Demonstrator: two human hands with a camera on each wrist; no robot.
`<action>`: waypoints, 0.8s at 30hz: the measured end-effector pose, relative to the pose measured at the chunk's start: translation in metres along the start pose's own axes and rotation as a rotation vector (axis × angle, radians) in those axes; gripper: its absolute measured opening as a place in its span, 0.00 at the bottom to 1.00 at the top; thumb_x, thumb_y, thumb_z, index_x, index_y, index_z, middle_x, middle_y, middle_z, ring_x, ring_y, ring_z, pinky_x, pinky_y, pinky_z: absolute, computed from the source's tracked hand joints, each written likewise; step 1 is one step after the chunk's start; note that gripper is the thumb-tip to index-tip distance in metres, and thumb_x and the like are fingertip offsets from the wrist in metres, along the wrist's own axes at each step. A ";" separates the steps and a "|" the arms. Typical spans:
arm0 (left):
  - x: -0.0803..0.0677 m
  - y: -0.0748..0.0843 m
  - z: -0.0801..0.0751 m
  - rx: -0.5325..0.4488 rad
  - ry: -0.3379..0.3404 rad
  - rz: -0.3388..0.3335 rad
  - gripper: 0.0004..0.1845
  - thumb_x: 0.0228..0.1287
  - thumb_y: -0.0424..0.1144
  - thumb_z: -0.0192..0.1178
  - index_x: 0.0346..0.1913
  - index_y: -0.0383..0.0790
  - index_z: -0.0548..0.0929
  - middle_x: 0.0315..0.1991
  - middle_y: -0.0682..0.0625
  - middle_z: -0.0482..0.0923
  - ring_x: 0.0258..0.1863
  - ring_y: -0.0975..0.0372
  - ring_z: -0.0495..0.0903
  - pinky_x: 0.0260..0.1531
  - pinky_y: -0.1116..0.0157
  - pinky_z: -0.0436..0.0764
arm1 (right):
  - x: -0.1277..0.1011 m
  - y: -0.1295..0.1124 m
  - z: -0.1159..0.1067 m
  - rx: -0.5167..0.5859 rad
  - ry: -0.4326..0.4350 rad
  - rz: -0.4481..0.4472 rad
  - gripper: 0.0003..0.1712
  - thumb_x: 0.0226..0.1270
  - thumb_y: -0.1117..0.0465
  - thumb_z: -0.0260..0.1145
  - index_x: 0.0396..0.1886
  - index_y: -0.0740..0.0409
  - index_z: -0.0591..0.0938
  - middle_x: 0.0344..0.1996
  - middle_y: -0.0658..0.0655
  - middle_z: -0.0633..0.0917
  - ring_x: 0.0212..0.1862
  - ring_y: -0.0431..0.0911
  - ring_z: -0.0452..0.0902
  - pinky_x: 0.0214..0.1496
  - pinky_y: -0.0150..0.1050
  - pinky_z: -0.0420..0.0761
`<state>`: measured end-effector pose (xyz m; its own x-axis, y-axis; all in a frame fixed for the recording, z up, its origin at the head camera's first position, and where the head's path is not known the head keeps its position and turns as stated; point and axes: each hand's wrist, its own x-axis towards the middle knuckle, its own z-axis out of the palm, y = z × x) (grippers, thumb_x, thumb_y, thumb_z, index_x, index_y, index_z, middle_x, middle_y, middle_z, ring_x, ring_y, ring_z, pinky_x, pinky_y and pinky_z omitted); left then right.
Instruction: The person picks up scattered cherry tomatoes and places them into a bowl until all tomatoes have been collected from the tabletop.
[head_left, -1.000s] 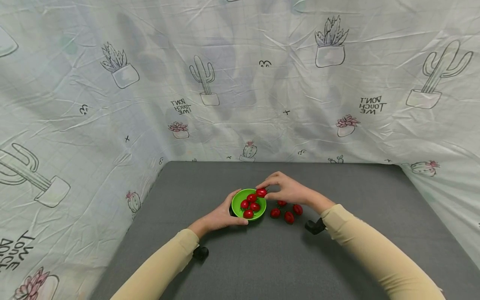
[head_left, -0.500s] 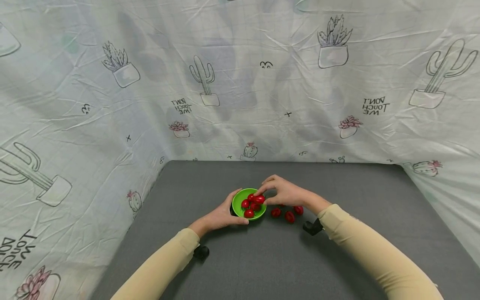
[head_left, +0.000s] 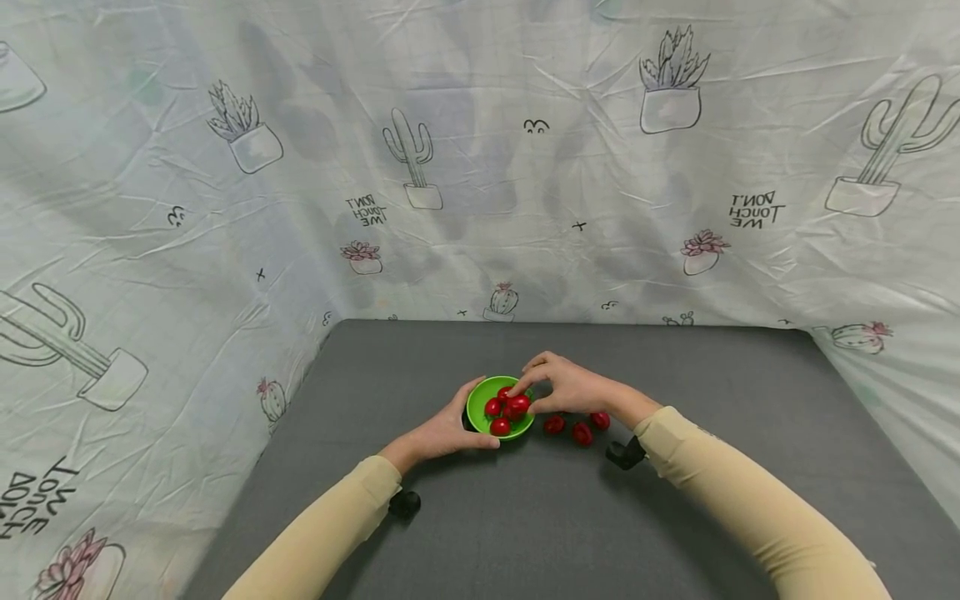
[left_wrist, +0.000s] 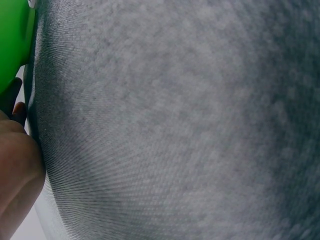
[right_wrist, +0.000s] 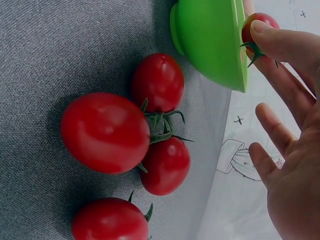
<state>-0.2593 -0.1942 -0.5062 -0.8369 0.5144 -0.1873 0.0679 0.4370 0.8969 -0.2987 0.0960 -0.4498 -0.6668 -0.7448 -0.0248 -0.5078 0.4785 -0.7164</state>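
My left hand (head_left: 442, 432) grips the green bowl (head_left: 477, 408) from the left, thumb along its near side and fingers behind it. Several red cherry tomatoes (head_left: 500, 427) lie inside. My right hand (head_left: 568, 387) is over the bowl's right side, pinching a cherry tomato (right_wrist: 264, 20) between thumb and fingertips, its green stem cap showing. Beneath and right of that hand, several more cherry tomatoes (right_wrist: 105, 132) with green stems lie on the table; the head view hides part of the group behind the hand. In the left wrist view only the edge of the bowl (left_wrist: 12, 40) shows.
A dark grey cloth-covered table (head_left: 480, 533) lies under everything. Black devices sit below the left sleeve (head_left: 322, 525) and right sleeve (head_left: 750, 492). A pale curtain (head_left: 480, 167) printed with cacti encloses the back and sides.
The right hand has brought its tomato from the bowl's back right rim down and slightly toward me, over the tomatoes inside. The left hand keeps its grip on the bowl.
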 end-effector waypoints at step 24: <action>-0.011 0.004 0.015 0.002 0.020 -0.007 0.60 0.57 0.57 0.76 0.82 0.59 0.45 0.79 0.52 0.52 0.76 0.58 0.56 0.72 0.48 0.59 | -0.014 -0.008 0.005 -0.038 -0.037 -0.017 0.20 0.67 0.53 0.75 0.59 0.36 0.87 0.67 0.64 0.70 0.69 0.55 0.62 0.65 0.62 0.67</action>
<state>-0.2416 -0.1874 -0.5069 -0.8478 0.4966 -0.1860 0.0629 0.4425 0.8946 -0.2826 0.0997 -0.4469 -0.6373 -0.7696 -0.0390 -0.5400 0.4821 -0.6899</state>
